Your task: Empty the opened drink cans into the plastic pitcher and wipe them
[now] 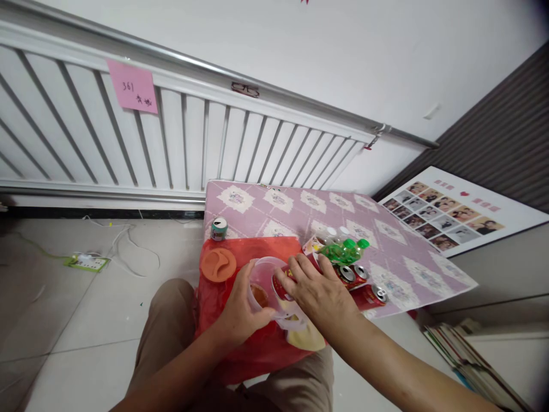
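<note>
My left hand [237, 312] is wrapped round a translucent plastic jug [263, 271] that is tipped so its inside faces me. Brown liquid [259, 296] shows in the bottom of it. A red drink can [279, 285] lies tilted in the grip of my right hand [315, 286], its top end at the jug's mouth. Whether liquid is flowing from the can I cannot make out. Left of the jug, an orange round lid [218, 265] rests on a red plastic sheet [257, 245]. A yellow cloth [306, 337] lies below my right hand.
A green can [219, 229] stands at the table's left edge. On the right are opened red cans [359, 274], another red can [372, 296] and several green-capped bottles [349, 247]. A patterned tablecloth [315, 201] covers the table, beside a white radiator [240, 143].
</note>
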Motion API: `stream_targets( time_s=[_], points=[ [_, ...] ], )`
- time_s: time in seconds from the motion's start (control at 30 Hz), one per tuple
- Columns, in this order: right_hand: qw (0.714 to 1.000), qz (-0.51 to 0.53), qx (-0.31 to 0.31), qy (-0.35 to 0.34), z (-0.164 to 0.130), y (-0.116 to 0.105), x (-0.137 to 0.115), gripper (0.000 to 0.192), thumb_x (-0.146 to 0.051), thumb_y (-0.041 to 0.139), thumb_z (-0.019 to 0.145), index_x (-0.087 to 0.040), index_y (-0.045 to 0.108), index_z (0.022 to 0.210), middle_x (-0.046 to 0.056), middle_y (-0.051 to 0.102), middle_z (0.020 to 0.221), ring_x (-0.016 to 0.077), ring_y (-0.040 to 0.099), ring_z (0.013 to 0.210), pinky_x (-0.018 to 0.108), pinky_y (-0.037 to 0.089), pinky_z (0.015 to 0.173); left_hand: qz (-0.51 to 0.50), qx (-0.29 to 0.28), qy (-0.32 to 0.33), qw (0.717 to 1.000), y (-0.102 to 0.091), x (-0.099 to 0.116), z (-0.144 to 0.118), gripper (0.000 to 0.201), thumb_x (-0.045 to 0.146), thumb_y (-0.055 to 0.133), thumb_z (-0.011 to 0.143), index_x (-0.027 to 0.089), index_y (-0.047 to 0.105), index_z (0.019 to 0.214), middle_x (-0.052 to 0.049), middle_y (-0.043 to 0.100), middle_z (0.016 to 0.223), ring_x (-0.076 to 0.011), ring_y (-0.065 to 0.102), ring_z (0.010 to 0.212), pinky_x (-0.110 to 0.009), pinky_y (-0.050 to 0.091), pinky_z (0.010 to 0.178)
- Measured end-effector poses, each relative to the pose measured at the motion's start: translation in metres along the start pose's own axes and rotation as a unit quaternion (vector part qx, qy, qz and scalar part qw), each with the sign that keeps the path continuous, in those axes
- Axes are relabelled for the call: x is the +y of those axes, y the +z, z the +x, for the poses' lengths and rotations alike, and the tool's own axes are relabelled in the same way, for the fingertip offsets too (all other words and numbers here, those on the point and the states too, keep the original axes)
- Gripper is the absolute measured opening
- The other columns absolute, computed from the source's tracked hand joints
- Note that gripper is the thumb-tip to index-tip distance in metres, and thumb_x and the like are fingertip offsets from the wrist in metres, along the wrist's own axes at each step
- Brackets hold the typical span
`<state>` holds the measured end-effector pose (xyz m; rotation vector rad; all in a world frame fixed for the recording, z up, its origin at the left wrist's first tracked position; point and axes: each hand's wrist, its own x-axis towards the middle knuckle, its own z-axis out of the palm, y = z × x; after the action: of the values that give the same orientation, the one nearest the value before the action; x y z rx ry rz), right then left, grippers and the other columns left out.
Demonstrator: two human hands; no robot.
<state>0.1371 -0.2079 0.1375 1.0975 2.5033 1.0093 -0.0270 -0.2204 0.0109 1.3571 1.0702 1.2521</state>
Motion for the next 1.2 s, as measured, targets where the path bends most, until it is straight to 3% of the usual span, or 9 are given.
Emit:
stream_targets(
  time_s=[0.53, 0.7, 0.83, 1.0, 1.2],
  points=[
    [1.000, 0.017, 0.017, -0.003, -0.003, 0.004, -0.002, 0.039, -0.015, 0.058, 0.088, -0.026, 0.064, 0.125, 0.012, 0.066, 0.120, 0.0308, 0.050, 0.118, 0.051, 0.036, 0.097, -0.007, 0.000, -0.005, 1.000, -0.001, -0.002, 0.000, 0.093, 0.015, 0.072, 0.062, 0.024, 0.033, 0.146, -0.012, 0.033, 0.156, -0.0331, 0.029, 0.147, -0.053, 0.020, 0.123],
    [0.999, 0.038, -0.006, 0.025, -0.003, 0.002, 0.007, 0.040, -0.015, 0.056, 0.091, -0.029, 0.062, 0.127, 0.011, 0.067, 0.116, 0.0290, 0.055, 0.110, 0.046, 0.040, 0.088, -0.001, -0.002, -0.002, 1.000, -0.001, -0.003, -0.001, 0.095, 0.015, 0.073, 0.062, 0.023, 0.032, 0.147, -0.013, 0.034, 0.156, -0.0339, 0.029, 0.147, -0.052, 0.022, 0.122],
    [0.993, 0.083, -0.016, 0.078, -0.014, 0.014, 0.018, 0.051, -0.012, 0.054, 0.089, -0.028, 0.053, 0.138, 0.011, 0.066, 0.122, 0.0289, 0.056, 0.111, 0.041, 0.043, 0.083, 0.013, 0.000, -0.009, 1.000, -0.002, 0.002, 0.000, 0.094, 0.015, 0.072, 0.062, 0.023, 0.032, 0.147, -0.013, 0.034, 0.156, -0.0350, 0.028, 0.147, -0.052, 0.022, 0.122],
    [0.964, 0.199, 0.042, 0.174, -0.040, 0.042, 0.022, 0.062, -0.020, 0.060, 0.083, -0.018, 0.046, 0.143, 0.016, 0.060, 0.131, 0.0315, 0.053, 0.119, 0.044, 0.046, 0.090, 0.012, -0.010, -0.025, 1.000, -0.003, 0.010, -0.001, 0.096, 0.015, 0.072, 0.063, 0.025, 0.030, 0.149, -0.012, 0.036, 0.154, -0.0346, 0.027, 0.148, -0.052, 0.021, 0.122],
    [0.907, 0.356, 0.106, 0.198, -0.060, 0.065, 0.017, 0.076, -0.018, 0.060, 0.079, -0.021, 0.032, 0.149, 0.017, 0.055, 0.135, 0.0297, 0.055, 0.122, 0.047, 0.049, 0.097, 0.033, -0.020, -0.040, 0.998, -0.004, 0.012, -0.001, 0.096, 0.017, 0.071, 0.064, 0.023, 0.028, 0.150, -0.013, 0.033, 0.156, -0.0358, 0.030, 0.146, -0.053, 0.025, 0.121]
  ],
)
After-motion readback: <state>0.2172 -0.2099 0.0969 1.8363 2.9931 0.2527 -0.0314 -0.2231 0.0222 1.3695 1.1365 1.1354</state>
